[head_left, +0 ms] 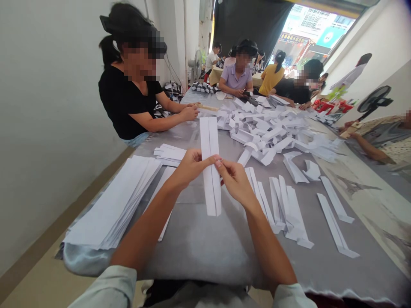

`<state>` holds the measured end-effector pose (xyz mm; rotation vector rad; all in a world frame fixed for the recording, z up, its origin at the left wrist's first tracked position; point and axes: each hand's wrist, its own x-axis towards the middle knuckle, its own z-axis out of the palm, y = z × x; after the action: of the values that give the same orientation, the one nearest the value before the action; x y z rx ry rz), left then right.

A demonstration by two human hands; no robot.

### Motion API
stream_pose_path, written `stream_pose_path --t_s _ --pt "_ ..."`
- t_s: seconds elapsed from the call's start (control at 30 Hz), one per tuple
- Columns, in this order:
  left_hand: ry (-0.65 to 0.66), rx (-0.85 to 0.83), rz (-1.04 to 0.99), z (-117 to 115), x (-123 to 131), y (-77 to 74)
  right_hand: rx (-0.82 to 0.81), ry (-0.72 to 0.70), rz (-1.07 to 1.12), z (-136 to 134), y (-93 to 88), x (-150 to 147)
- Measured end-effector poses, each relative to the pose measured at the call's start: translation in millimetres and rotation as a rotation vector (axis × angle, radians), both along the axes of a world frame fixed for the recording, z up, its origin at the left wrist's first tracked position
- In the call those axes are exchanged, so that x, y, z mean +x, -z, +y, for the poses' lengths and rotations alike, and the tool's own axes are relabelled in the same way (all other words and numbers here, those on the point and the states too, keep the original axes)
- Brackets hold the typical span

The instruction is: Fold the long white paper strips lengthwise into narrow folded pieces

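Note:
Upright above the table, a long folded strip of white paper is held between my two hands. Its two long edges are folded in and meet along a seam down the middle. My left hand grips it at the left edge, the thumb lying across the front. From the right, my right hand pinches it near the seam, fingertips close to my left thumb. A thick stack of flat white paper sheets lies left of my hands. Several folded paper strips lie to the right.
The table has a grey cover. A large heap of folded white paper pieces spreads over its middle. A co-worker in a black top stands at the left edge; others sit at the far side and right. A black fan stands right.

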<state>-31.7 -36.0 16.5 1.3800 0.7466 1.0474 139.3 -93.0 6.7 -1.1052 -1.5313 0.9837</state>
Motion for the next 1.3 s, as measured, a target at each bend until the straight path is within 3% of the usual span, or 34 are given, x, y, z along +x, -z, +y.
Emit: stream_pose_path --t_s 0.2,0.43,0.73,1.0,1.3 --pt "0.002 -0.061 0.005 -1.4 -4.0 -6.2 -0.104 -0.096 0.076 0.7 1.8 -1.2" --pt "-0.095 -0.025 0.078 -1.0 -10.5 -11.6 -0.285 -0.29 0.094 0.7 1.4 4.3" --pt "-0.143 -0.003 0.076 1.8 -10.7 -10.2 -0.344 -0.395 0.098 0.1 3.3 11.3" --pt "-0.16 0.019 0.091 0.8 -9.5 -10.1 -0.38 -0.414 0.09 1.8 5.1 9.9" --pt "-0.188 0.032 0.067 -1.2 -6.3 -12.3 -0.277 -0.278 0.091 1.7 10.7 1.5"
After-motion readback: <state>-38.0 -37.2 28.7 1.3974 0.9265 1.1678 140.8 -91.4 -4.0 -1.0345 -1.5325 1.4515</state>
